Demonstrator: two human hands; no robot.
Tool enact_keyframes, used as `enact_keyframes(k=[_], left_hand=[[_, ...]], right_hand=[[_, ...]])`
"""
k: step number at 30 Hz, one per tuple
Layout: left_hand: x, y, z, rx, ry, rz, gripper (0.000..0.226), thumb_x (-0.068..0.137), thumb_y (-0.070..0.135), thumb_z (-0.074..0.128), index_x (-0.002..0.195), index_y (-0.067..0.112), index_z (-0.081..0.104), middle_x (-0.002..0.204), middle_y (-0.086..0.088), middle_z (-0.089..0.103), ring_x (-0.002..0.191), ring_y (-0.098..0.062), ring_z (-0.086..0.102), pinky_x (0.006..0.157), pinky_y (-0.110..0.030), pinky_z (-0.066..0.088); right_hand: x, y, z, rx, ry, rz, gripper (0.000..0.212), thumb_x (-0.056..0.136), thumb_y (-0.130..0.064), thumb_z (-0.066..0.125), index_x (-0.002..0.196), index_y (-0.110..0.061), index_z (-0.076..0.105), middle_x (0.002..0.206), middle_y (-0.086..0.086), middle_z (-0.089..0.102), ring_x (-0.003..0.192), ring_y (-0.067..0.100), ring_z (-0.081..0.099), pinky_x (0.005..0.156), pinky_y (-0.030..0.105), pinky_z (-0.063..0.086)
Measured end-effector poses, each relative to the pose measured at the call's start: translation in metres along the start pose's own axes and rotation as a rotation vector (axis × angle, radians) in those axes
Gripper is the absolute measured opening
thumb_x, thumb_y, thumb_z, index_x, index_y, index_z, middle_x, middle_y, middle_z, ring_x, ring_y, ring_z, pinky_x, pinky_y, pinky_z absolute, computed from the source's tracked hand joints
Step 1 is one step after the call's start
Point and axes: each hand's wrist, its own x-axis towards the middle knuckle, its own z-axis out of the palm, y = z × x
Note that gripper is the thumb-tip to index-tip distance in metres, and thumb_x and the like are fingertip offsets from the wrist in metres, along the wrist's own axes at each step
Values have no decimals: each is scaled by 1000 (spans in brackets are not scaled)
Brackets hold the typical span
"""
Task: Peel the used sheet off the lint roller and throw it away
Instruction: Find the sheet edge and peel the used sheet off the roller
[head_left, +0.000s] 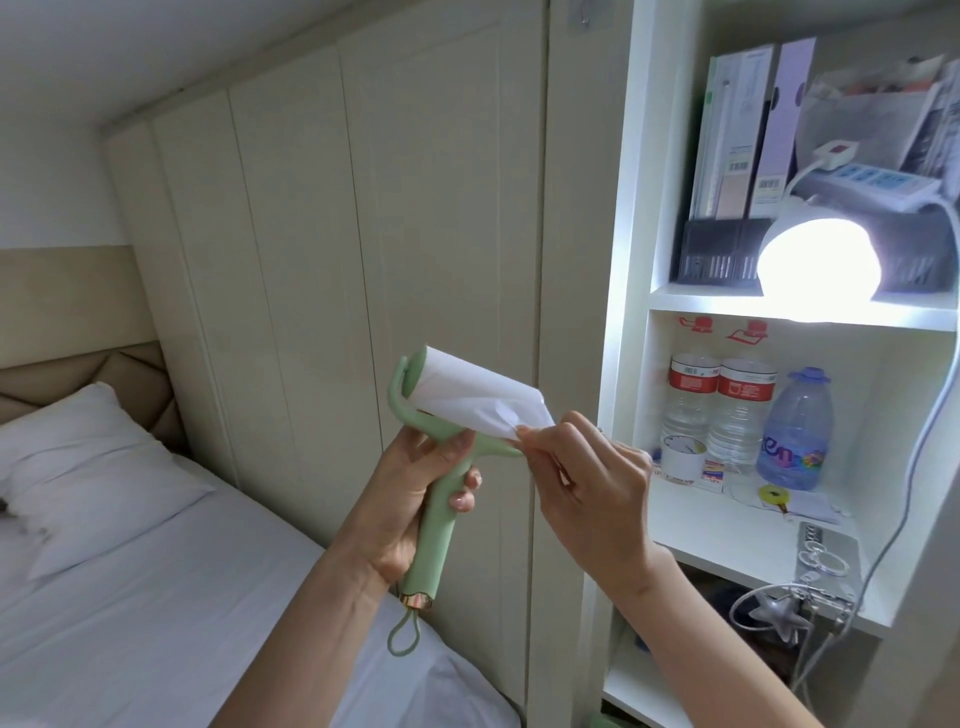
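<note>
A pale green lint roller (434, 525) is held upright in front of the wardrobe doors, its loop strap hanging at the bottom. My left hand (415, 499) is wrapped around its handle. The white used sheet (478, 402) is partly lifted off the roll and stretches out to the right, creased. My right hand (587, 478) pinches the sheet's loose corner between thumb and fingertips, just right of the roller's frame.
A bed (156, 597) with a white pillow (88, 467) lies at the left below. Cream wardrobe doors (363, 234) stand behind. White shelves (753, 519) at the right hold water bottles (727, 410), a lit lamp (821, 265), folders and a power strip.
</note>
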Motion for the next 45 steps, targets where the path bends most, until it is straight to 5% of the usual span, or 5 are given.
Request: enact_keyframes(k=[12, 19, 24, 32, 45], left_hand=[[-1, 0, -1, -77, 29, -45, 22, 77, 9, 66, 98, 8, 58, 79, -3, 59, 52, -12, 52, 37, -16, 38], [4, -1, 0, -129, 142, -51, 46, 72, 7, 73, 110, 10, 47, 77, -4, 59, 49, -12, 52, 35, -17, 38], [6, 0, -2, -119, 164, -63, 29, 68, 10, 67, 92, 4, 52, 62, 0, 64, 47, -11, 51, 34, -15, 37], [10, -2, -8, -73, 208, -67, 15, 71, 11, 65, 81, 5, 56, 59, 1, 60, 46, -10, 51, 34, -16, 37], [20, -13, -19, -125, 325, -103, 9, 86, 8, 59, 83, -1, 58, 72, -8, 56, 44, -11, 55, 34, -15, 38]], right_hand=[[5, 6, 0, 185, 35, 253, 15, 73, 6, 74, 62, 3, 64, 49, 8, 53, 48, 15, 37, 41, 25, 30], [6, 7, -4, 184, 35, 245, 13, 73, 3, 75, 63, 3, 66, 52, 6, 58, 49, 14, 38, 44, 18, 30], [12, 6, -8, 223, 67, 264, 13, 72, 4, 74, 63, 4, 66, 52, 6, 58, 50, 11, 38, 46, 12, 28], [13, 8, -9, 232, 73, 326, 14, 74, -1, 73, 63, 4, 65, 55, -21, 40, 50, 0, 33, 48, 7, 25], [14, 12, -16, 233, 108, 418, 15, 74, 2, 74, 63, 2, 64, 45, 9, 44, 49, 13, 32, 47, 12, 25]])
